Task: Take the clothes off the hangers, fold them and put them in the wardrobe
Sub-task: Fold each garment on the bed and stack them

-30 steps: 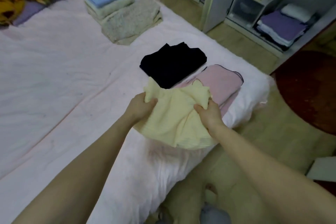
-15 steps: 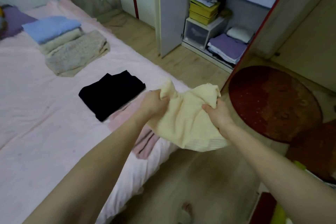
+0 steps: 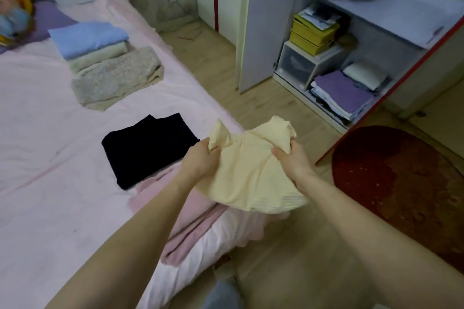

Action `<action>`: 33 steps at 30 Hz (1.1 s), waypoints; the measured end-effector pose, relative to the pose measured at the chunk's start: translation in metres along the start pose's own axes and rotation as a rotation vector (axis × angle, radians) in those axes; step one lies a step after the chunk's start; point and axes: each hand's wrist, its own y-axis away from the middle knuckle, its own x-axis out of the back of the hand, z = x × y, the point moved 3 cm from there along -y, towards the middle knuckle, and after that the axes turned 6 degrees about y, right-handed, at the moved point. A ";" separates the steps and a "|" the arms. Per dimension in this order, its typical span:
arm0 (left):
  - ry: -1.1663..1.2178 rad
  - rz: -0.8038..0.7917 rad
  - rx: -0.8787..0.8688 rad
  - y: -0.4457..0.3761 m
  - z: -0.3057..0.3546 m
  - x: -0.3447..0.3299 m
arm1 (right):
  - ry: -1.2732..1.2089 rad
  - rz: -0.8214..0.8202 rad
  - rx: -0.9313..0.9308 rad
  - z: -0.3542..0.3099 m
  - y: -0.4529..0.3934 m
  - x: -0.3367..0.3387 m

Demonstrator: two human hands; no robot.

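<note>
Both hands hold a folded yellow garment (image 3: pixel 248 178) above the bed's corner.

The left hand (image 3: pixel 200 159) and right hand (image 3: pixel 291 158) each have a grip clamped on its upper edge, fingers curled into the cloth. Beneath it a pink garment (image 3: pixel 190 223) lies on the bed (image 3: pixel 50 158), beside a folded black garment (image 3: pixel 145 148). The wardrobe (image 3: pixel 376 20) stands open beyond.

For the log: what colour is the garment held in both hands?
Pale yellow garment, head view.
</note>
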 end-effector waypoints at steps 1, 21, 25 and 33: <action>-0.002 0.006 0.014 -0.007 0.000 0.000 | 0.004 -0.007 -0.007 -0.003 -0.008 -0.002; 0.011 0.686 0.484 -0.091 -0.171 0.090 | 0.335 -0.483 0.364 -0.113 -0.208 -0.259; 0.017 0.719 0.514 -0.118 -0.219 0.088 | 0.380 -0.486 0.424 -0.114 -0.232 -0.317; 0.187 0.955 0.415 -0.175 -0.297 0.100 | 0.252 -0.431 0.387 -0.117 -0.287 -0.420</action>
